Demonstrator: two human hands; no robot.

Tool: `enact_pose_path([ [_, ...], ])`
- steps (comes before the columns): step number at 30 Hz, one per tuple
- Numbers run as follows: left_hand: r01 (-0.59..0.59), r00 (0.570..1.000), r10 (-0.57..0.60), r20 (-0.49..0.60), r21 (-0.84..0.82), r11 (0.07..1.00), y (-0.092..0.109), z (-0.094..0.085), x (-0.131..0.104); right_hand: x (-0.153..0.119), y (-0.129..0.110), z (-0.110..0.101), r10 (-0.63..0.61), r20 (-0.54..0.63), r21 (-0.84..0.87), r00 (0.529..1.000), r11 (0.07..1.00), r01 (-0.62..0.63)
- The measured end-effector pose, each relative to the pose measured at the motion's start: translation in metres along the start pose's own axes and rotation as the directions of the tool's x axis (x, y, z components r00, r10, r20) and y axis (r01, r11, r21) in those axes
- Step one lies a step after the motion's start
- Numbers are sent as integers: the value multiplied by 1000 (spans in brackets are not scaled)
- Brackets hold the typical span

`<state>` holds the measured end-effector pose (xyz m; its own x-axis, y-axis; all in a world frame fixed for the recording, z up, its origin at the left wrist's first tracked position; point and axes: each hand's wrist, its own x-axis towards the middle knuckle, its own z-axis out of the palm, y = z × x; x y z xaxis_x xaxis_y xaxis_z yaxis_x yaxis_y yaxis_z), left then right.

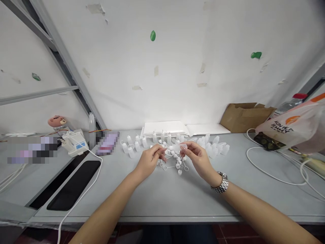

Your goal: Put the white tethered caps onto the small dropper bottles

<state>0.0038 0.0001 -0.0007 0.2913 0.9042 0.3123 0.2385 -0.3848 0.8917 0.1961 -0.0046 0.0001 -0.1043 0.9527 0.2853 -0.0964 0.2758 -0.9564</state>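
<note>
Between my two hands lies a small translucent white bottle [177,147], on its side above the table. My right hand [196,157] pinches its wide end. At its narrow end, the fingers of my left hand [149,160] are pressed together on a small part too tiny to make out. Beneath and between the hands, white caps [178,166] and ring straps [165,168] are scattered on the grey table [198,200]. Several capped bottles [130,152] stand to the left and behind my hands. A heap of bottles without caps [213,149] is to the right.
White sheets [165,128] lie against the wall. At the back right are a cardboard box [245,118] and a plastic bag [299,123], with white cables [269,177] in front. On the left are a power strip [75,142], a phone [108,143] and a black pad [73,186].
</note>
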Motion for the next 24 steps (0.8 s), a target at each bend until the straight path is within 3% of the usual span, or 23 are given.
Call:
enact_pose_path([
  [4,21,1000,-21,7,20,1000,-2,-3,1,4,-4,-2,89,136,-65,987,995,-81],
  [7,30,1000,-30,7,71,997,0,-6,2,9,-2,-6,182,335,-187,925,975,-124],
  [9,32,999,-32,-4,122,992,1,-7,3,12,-1,-10,211,379,-212,901,968,-137],
  [12,71,997,-62,-39,280,958,-2,-9,4,18,-1,-17,177,283,-60,943,984,-167],
  [15,96,995,-78,-55,546,832,-8,-10,5,24,-6,-26,112,113,89,987,988,-123],
  [19,81,996,-71,-44,721,689,-14,-11,7,28,-11,-37,63,-140,24,988,998,-61],
  [21,110,993,-96,-63,747,655,-15,-11,7,28,-9,-38,63,-190,8,980,998,-62],
  [24,157,985,-151,-80,767,622,-16,-11,8,25,-3,-31,84,-176,32,981,996,-80],
])
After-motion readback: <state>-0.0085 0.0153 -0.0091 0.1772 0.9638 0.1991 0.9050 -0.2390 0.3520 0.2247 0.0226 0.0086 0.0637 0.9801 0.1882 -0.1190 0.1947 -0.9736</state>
